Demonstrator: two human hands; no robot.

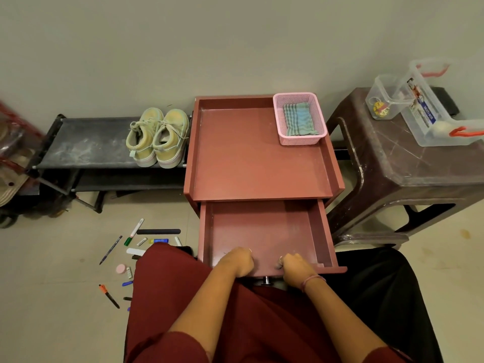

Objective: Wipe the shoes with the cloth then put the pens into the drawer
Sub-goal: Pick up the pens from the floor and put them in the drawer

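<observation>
Red drawer (pixel 264 231) rim under curled hands (pixel 267 263)

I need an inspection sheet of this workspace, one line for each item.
Surface: red cabinet top, bare except a pink basket.
Job's things: shoes on the black rack; cloth in the basket; pens scattered on the floor; drawer open, no pens inside.
Clutter: small items among the pens.
Grippers: left hand and right hand grip the drawer's front edge.
Cables: nothing seen.
Surroundings: brown stool with clear containers.
</observation>
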